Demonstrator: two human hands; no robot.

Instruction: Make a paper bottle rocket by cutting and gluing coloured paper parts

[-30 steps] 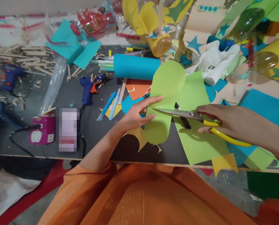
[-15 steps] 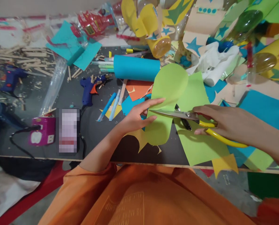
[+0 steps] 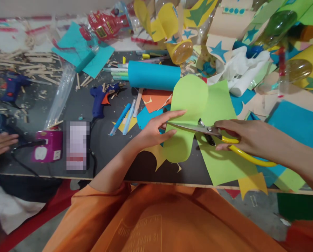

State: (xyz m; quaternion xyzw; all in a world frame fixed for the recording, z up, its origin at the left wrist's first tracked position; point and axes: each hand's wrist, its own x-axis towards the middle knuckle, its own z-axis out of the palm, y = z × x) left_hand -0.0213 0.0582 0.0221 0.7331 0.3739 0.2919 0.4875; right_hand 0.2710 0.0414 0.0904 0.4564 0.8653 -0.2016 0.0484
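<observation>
Near the front edge of the dark worktable (image 3: 143, 168), a lobed green cut-out (image 3: 189, 94) is held by the left hand (image 3: 156, 127). Its left margin is pinched, with the thumb and forefinger seen on the upper face; the other fingers are largely hidden. On its right side a larger green sheet (image 3: 227, 169) is overlapped.

Yellow-handled scissors (image 3: 203, 128) are grasped by the right hand (image 3: 253, 134), and the blades are laid across the narrow waist of the cut-out, their tip pointed into the gap between the left thumb and forefinger. A dark, shiny strip (image 3: 211, 140) is partly covered by the scissors. Whether the paper is actually being sliced cannot be told.

The step in hand is judged to be a cut, or the lining-up of one, across the waist. For the next move, a steady pinch appears to be called for, with the left fingertips kept clear of the tip and the paper held taut.

Beyond the cut-out, a blue tube (image 3: 153, 75) is laid on its side. At the far left, another person's hand (image 3: 0, 143) is seen near a purple block (image 3: 47, 147), well apart from the cutting.
</observation>
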